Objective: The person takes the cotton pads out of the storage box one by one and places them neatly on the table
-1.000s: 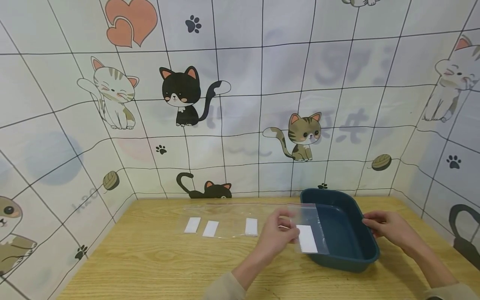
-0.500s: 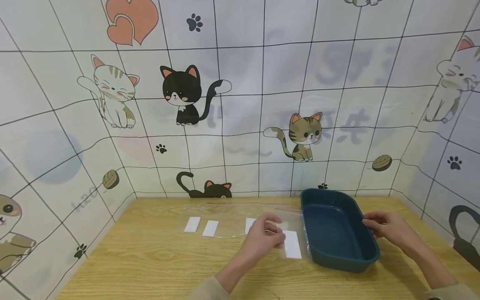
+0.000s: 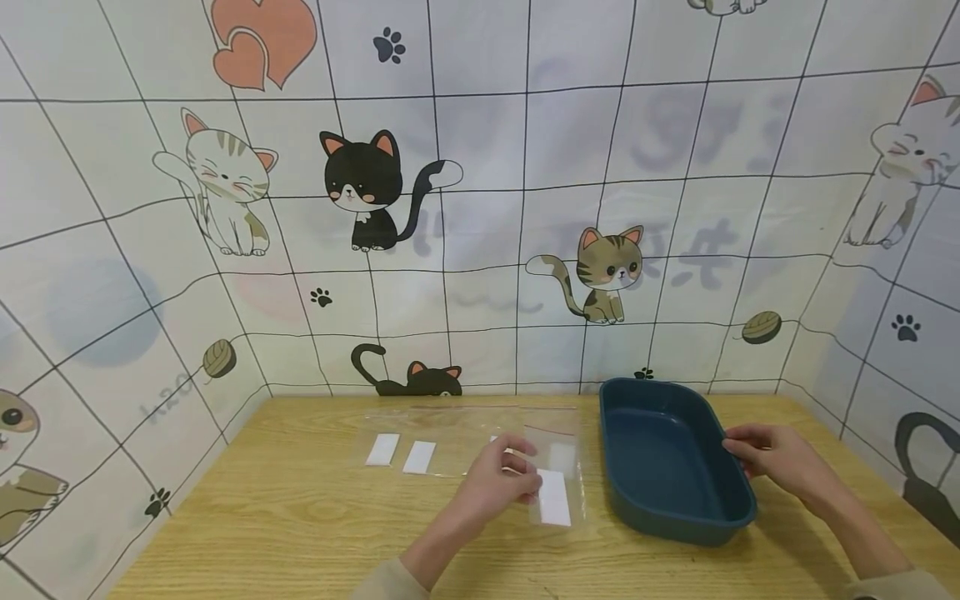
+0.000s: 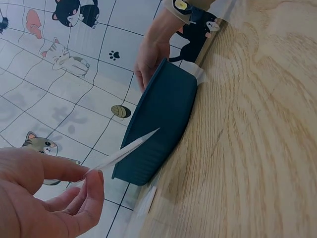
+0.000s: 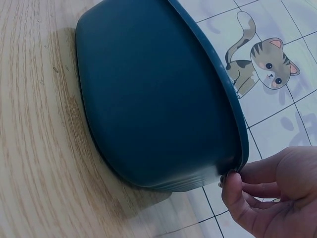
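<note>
My left hand (image 3: 491, 483) pinches the edge of a clear zip bag (image 3: 576, 496) that has a white rectangular piece (image 3: 554, 498) inside. In the left wrist view the bag (image 4: 124, 151) appears edge-on between thumb and finger, raised above the table. My right hand (image 3: 776, 457) grips the right rim of a dark blue plastic basin (image 3: 660, 517), thumb outside. The right wrist view shows that hand (image 5: 267, 193) pinching the rim of the basin (image 5: 158, 99). The basin's inside shows bare in the head view.
Along the table's back lie more clear bags with white pieces (image 3: 383, 449) (image 3: 419, 457), partly hidden by my left hand. The wooden table (image 3: 300, 525) meets a cat-patterned cloth wall (image 3: 480, 208). A dark strap-like shape (image 3: 930, 467) shows at the right edge.
My left hand has moved left with the zip bag, from over the basin's near left side to beside the row of bags. The right hand has stayed at the basin's rim.
</note>
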Motion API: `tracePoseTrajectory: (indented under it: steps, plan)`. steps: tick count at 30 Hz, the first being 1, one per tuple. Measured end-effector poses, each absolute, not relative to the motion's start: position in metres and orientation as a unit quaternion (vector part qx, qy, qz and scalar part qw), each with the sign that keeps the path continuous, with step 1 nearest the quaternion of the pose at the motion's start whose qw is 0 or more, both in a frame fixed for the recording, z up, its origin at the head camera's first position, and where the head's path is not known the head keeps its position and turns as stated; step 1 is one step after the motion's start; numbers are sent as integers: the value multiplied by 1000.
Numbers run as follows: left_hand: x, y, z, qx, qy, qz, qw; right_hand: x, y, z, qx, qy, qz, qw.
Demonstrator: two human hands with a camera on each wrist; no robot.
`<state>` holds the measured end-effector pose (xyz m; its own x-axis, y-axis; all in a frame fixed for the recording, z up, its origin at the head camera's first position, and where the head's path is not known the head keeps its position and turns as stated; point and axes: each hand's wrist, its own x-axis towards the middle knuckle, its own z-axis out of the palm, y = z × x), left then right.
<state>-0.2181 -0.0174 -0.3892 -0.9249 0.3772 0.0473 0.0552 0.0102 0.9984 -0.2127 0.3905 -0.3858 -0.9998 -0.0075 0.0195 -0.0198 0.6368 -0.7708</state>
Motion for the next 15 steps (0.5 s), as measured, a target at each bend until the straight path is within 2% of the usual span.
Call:
tracePoseTrajectory:
  steps: [15]
  plan:
    - [-221, -33, -402, 150, 728, 658, 123, -211, 391, -386, 6, -906, 424, 9]
